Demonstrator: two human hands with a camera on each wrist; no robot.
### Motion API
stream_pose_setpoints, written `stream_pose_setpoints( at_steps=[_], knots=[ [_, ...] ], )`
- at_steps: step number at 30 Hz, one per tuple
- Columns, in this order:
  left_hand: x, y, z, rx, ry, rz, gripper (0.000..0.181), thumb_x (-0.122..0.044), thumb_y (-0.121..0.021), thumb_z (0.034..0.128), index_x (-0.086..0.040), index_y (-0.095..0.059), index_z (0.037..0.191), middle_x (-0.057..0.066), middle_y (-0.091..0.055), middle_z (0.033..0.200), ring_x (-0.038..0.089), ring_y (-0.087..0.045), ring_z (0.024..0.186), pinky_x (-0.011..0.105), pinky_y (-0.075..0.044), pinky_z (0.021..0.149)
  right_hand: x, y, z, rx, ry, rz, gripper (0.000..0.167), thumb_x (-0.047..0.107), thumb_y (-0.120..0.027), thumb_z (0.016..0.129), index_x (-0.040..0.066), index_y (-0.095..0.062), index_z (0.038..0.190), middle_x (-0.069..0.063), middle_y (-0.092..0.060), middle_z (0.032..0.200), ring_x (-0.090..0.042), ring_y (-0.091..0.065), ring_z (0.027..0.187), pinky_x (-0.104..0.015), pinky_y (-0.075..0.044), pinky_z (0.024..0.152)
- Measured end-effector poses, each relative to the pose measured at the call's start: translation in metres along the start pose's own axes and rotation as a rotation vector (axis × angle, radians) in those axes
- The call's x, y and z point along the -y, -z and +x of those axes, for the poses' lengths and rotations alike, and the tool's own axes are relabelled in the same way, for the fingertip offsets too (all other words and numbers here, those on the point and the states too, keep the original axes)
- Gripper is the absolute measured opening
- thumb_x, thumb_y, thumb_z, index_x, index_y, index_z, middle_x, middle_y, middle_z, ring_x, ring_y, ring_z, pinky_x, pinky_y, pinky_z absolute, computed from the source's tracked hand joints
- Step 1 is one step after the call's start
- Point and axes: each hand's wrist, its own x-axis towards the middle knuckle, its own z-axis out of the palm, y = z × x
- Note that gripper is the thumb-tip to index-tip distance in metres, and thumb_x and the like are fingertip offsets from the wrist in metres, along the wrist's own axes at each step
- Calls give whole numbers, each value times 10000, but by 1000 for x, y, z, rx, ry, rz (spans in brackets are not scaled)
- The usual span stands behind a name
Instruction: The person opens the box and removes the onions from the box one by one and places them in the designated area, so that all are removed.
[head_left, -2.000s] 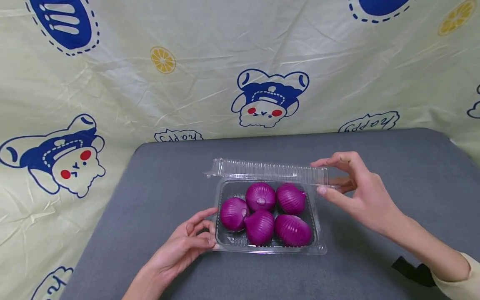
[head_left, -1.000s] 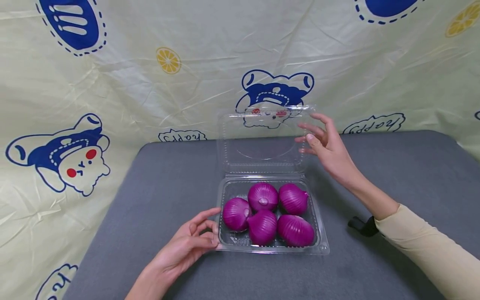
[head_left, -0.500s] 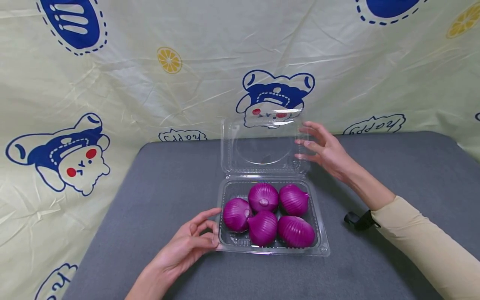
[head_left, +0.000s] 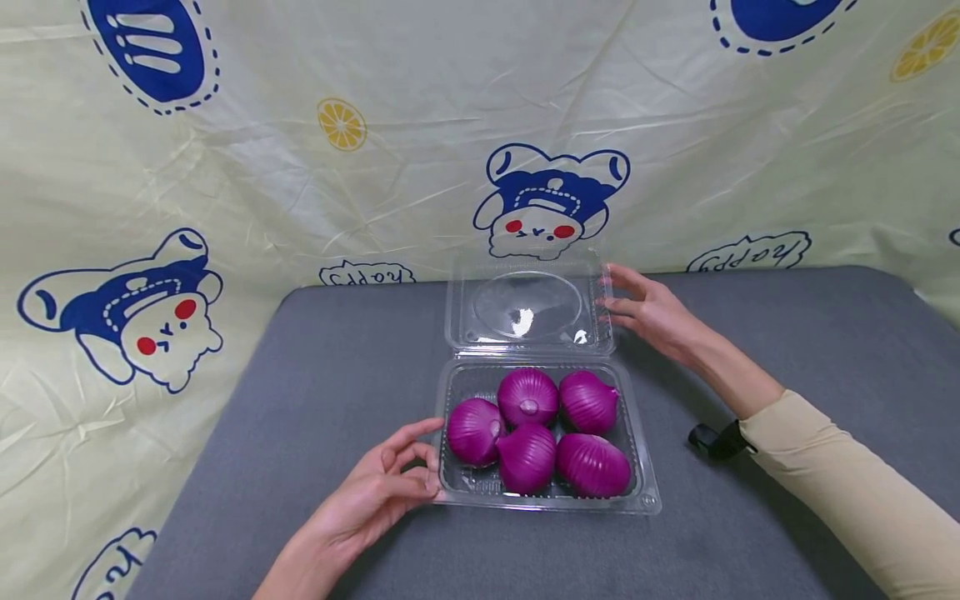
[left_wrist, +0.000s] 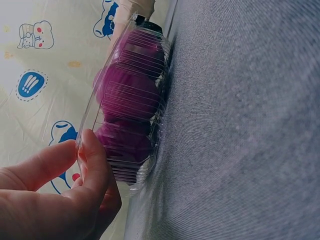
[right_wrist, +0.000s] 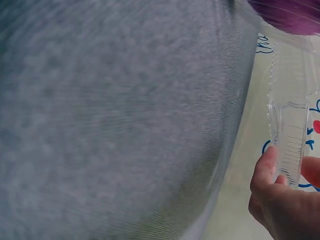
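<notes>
Five onions (head_left: pixel 527 458); one container (head_left: pixel 547 503)

The right hand (right_wrist: pixel 288 206) pinches a clear, ribbed plastic lid (right_wrist: pixel 293 120), a purple onion (right_wrist: pixel 292 16) above and grey cloth (right_wrist: pixel 110 115) alongside.

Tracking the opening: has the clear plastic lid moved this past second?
Yes: in the head view, the clear plastic lid tipped back, its top edge dropping from across the printed cartoon face toward its bottom.

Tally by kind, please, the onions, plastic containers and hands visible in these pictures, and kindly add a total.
Purple onions: 5
Clear container with attached lid: 1
Left hand and right hand: 2
Total: 8
</notes>
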Motion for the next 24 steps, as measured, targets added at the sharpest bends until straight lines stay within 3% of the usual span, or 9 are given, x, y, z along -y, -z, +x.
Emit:
stream_pose_setpoints(
  at_steps=[13,24],
  knots=[
    [0,0,0,6,1,-3,767,224,-566,794,12,-304,1483,73,-512,992,151,-580,775,277,-529,777,-18,6,8,102,-141,31,667,-21,-420,1026,-22,-8,1551,-277,-166,1571,-426,-309,1383,-409,-414,1036],
    [0,1,0,-3,5,-8,761,225,-562,797,5,-315,1482,79,-510,992,152,-577,772,274,-528,780,-14,7,5,123,-149,34,695,6,-442,1029,-10,15,1553,-268,-139,1585,-430,-284,1399,-454,-367,1067]
  ],
)
